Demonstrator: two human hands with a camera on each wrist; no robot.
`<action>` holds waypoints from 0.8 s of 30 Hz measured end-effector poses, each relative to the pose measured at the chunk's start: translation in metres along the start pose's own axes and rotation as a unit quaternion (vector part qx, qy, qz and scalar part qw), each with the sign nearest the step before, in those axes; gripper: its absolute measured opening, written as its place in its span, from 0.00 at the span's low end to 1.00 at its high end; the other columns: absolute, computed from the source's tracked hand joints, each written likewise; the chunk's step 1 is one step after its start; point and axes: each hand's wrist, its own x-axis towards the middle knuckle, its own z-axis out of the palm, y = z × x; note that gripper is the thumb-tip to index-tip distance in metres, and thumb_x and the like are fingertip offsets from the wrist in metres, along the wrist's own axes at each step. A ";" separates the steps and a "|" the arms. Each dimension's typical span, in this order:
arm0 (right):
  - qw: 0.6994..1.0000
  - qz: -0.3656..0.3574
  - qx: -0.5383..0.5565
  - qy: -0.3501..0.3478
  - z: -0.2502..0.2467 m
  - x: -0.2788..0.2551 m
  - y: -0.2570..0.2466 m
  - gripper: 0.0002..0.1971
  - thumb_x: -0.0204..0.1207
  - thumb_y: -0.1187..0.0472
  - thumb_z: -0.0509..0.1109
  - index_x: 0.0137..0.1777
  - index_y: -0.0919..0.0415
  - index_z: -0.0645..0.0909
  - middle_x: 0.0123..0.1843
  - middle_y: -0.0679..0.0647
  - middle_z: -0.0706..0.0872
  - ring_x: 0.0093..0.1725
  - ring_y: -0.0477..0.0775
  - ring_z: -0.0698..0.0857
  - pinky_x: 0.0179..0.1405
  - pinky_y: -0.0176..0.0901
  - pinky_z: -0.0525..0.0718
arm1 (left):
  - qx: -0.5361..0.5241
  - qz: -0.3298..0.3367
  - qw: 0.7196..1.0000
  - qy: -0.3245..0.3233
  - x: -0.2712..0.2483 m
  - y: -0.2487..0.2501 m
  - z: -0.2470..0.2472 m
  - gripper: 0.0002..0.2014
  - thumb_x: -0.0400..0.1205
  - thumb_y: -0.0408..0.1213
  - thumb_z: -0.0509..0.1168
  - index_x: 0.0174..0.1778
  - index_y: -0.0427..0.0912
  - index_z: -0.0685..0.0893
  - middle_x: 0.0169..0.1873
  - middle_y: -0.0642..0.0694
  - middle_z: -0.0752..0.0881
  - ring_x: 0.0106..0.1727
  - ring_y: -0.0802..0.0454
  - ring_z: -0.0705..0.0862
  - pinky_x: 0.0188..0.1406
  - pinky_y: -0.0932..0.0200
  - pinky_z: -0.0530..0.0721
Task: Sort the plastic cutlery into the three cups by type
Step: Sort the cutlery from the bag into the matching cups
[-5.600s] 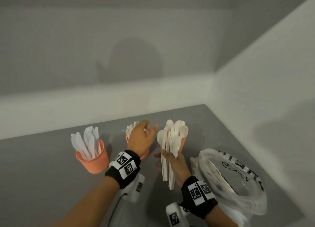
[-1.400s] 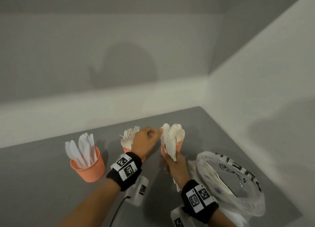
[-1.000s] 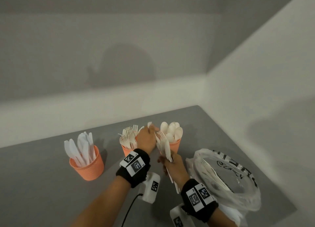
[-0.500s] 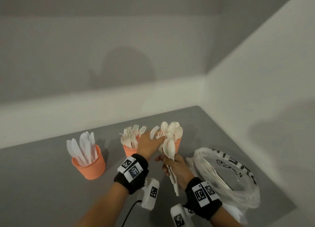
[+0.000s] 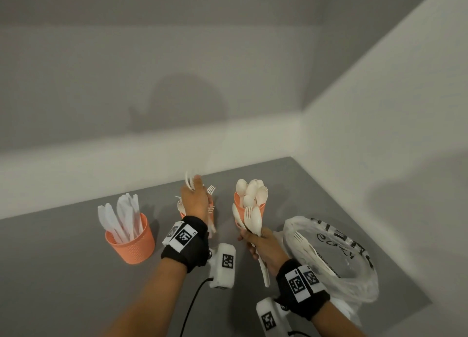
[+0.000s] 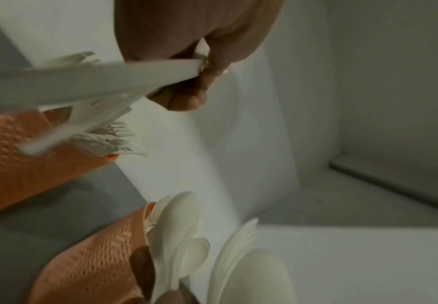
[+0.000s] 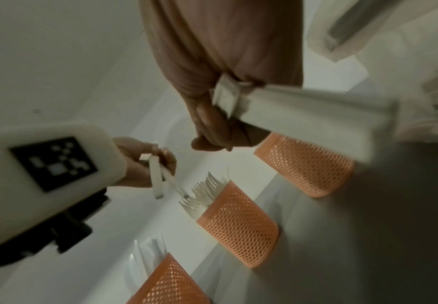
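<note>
White plastic cutlery is sitting sorted in three orange perforated plastic cups on the grey tabletop (image 5: 63, 273): I am seeing the knife cup (image 5: 131, 243) on the left with flat white knives (image 5: 121, 217) standing in it, the fork cup (image 7: 238, 228) in the middle, and the spoon cup (image 5: 249, 207) on the right with white spoons (image 5: 253, 192) fanning out of its top. In the head view my left hand (image 5: 195, 200) is covering nearly all of the fork cup, so I am only making out a few tines beside the knuckles. That hand is pinching two white fork handles (image 7: 158, 176) above the fork cup, tines pointing down toward the forks already standing there; the left wrist view is blurring them, and I cannot tell whether their tips are touching the cup's contents. My right hand (image 5: 263, 245) is gripping a mixed bundle of white spoons and forks (image 5: 253, 220) just in front of the spoon cup, handles sticking out below the fist; how many pieces are in it I cannot count. To the right, a crumpled clear plastic bag with black lettering (image 5: 354, 258) is lying on the table with more white cutlery (image 5: 309, 250) inside, partly veiled by the film. The bag's near edge is being hidden by my right wrist band.
</note>
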 end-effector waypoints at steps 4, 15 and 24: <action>1.000 -0.005 0.002 0.009 -0.003 0.004 -0.001 0.07 0.80 0.67 0.62 0.40 0.62 0.78 0.31 0.53 0.77 0.20 0.41 0.71 0.18 0.31 0.70 | 0.013 -0.056 0.993 -0.101 -0.016 0.001 -0.012 0.11 0.82 0.39 0.62 0.35 0.42 0.77 0.19 0.48 0.72 0.13 0.60 0.68 0.13 0.67 0.67; 0.998 -0.015 -0.044 -0.041 0.007 -0.003 -0.007 0.09 0.79 0.70 0.61 0.40 0.60 0.77 0.32 0.53 0.79 0.18 0.40 0.72 0.18 0.32 0.70 | 0.177 0.042 0.964 -0.195 -0.053 -0.033 0.002 0.05 0.78 0.30 0.61 0.46 0.35 0.79 0.36 0.38 0.83 0.36 0.43 0.82 0.35 0.52 0.80; 0.993 0.046 -0.082 -0.078 0.007 -0.007 -0.005 0.07 0.82 0.66 0.57 0.52 0.58 0.77 0.28 0.47 0.73 0.21 0.40 0.67 0.19 0.31 0.66 | 0.056 0.007 0.991 -0.118 -0.005 0.020 -0.005 0.12 0.80 0.34 0.58 0.30 0.41 0.73 0.21 0.46 0.71 0.20 0.52 0.71 0.22 0.62 0.70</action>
